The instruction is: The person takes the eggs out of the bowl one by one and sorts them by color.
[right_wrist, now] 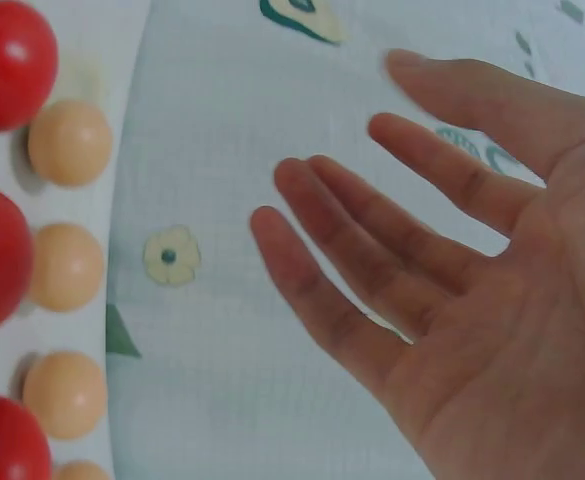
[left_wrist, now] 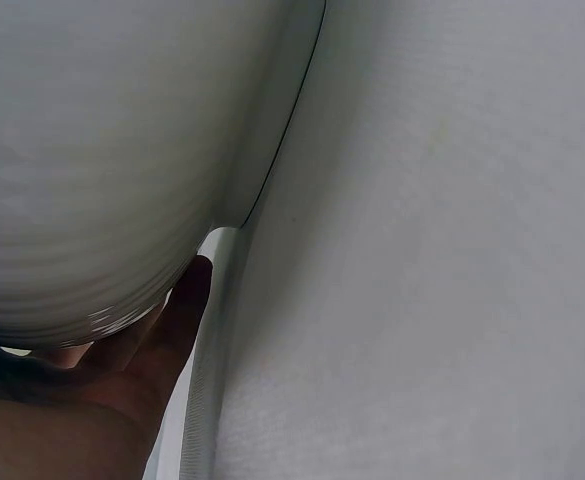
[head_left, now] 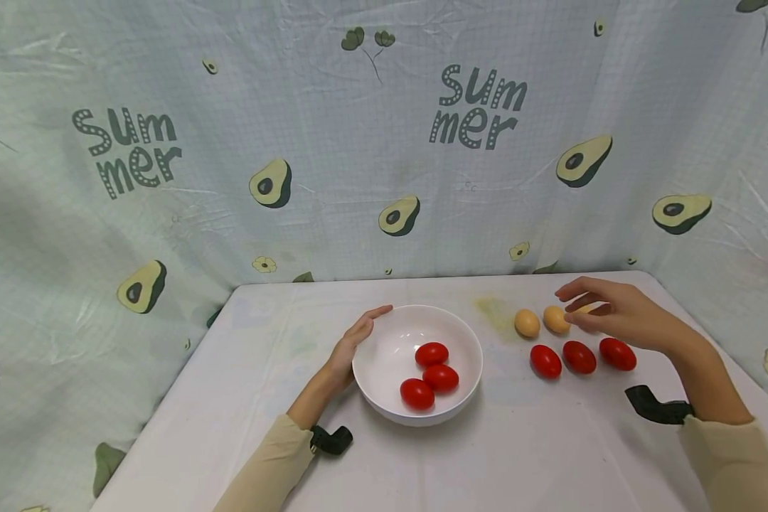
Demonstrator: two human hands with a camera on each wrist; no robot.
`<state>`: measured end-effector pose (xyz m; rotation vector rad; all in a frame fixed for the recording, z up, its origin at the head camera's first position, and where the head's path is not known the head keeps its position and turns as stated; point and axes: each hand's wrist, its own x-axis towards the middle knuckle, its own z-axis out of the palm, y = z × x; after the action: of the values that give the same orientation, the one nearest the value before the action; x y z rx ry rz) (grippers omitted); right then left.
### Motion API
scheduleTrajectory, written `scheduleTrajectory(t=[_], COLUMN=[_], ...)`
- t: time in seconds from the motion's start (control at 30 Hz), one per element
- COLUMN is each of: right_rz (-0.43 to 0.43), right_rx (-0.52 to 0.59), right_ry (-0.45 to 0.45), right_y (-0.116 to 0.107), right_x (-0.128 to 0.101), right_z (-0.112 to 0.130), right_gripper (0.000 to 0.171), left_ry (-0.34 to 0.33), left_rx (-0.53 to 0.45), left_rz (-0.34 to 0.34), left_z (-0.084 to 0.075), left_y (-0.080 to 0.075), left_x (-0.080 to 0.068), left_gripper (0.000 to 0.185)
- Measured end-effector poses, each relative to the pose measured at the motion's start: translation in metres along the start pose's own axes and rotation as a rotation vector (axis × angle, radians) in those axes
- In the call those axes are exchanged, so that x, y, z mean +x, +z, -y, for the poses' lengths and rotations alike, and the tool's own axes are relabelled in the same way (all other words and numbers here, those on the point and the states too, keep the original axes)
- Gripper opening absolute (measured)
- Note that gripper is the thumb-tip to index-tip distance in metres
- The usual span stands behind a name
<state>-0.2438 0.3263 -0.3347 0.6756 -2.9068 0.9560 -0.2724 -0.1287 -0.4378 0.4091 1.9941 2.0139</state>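
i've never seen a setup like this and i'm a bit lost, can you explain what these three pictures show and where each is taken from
There is no robot here: a person works with two bare hands. The wide picture is taken from the person's head, looking forward and down; the other two are taken from the left and right wrists. On the white table stands a white bowl with three red egg-shaped pieces in it. To its right lie three more red ones and, behind them, a row of yellowish ones, partly hidden by the right hand in the wide view. The left hand rests against the bowl's side. The right hand is open near the yellowish ones and holds nothing. A patterned cloth hangs behind.
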Motion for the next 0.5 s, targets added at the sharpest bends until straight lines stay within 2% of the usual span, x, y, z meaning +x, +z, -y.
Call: scheduleTrajectory(t=[0.17,0.5], right_rz=[-0.025,-0.009], right_rx=[0.0,0.039], right_ry=[-0.038,-0.087], right_y=[0.009,0.023], right_x=[0.006,0.013], right_z=[0.013,0.029], right_gripper=[0.034,0.031], left_ry=[0.01,0.012], left_rx=[-0.012,-0.016], left_rz=[0.011,-0.001], left_z=[0.0,0.0], left_y=[0.0,0.001], left_x=[0.0,-0.001], left_gripper=[0.053,0.052])
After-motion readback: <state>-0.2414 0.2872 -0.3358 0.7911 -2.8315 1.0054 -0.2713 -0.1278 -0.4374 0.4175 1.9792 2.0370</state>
